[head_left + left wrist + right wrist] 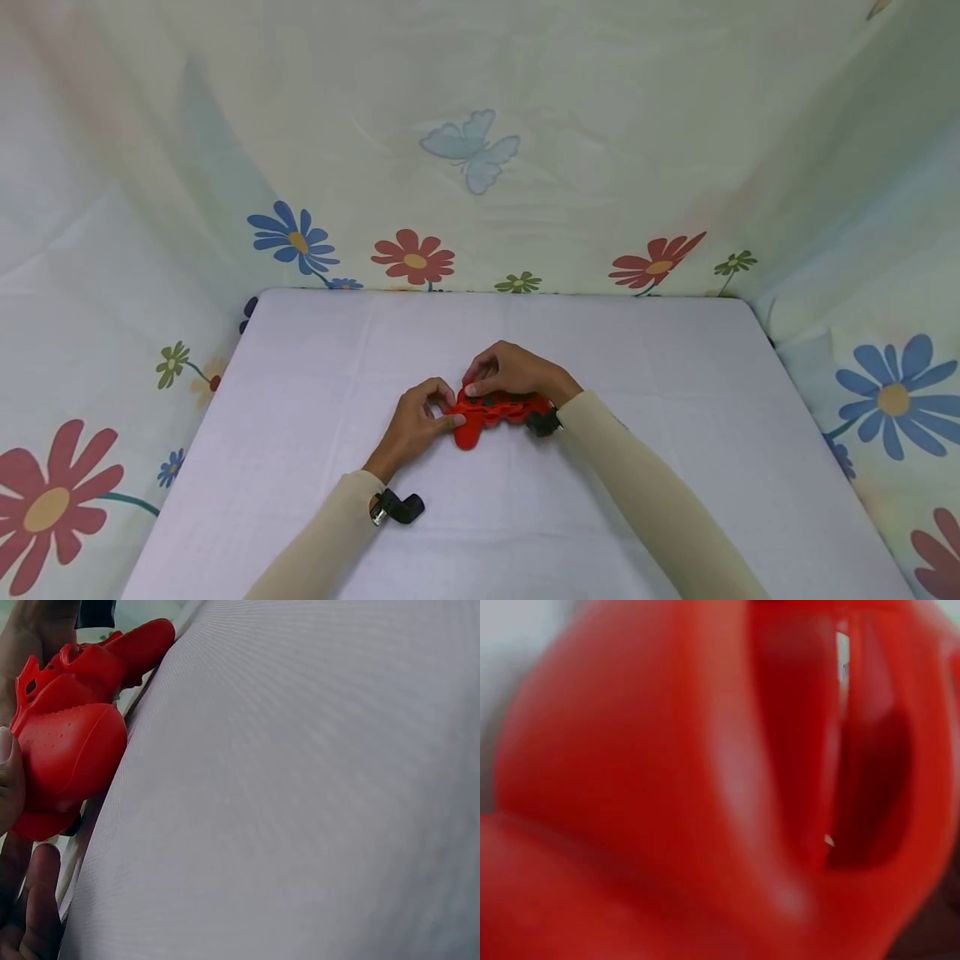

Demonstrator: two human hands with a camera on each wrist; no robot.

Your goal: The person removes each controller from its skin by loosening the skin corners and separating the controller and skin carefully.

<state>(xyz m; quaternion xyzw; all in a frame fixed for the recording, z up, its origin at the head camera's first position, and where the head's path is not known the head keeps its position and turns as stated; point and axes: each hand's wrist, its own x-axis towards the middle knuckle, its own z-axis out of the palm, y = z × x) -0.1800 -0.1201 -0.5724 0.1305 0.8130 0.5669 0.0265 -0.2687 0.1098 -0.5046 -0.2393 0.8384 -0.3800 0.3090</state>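
A red game controller casing (pixel 469 433) with dark parts is held just above or on the table, in the middle of the head view. My left hand (pixel 412 425) pinches its left end, thumb in front and fingers behind. From above, my right hand (pixel 517 368) reaches across the casing and grips its upper left corner with thumb and fingers. In the left wrist view the casing (pixel 71 750) shows a rounded handle and cut-outs along its edge. Close up in the right wrist view, the blurred casing (pixel 630 750) has a gap into its hollow inside.
A white cloth covers the table (pixel 300 350). Behind it hangs a curtain (pixel 570 167) with flowers and a butterfly, which also runs along both sides. A black wrist camera (pixel 401 507) sits by the left sleeve, another (pixel 543 422) by the right.
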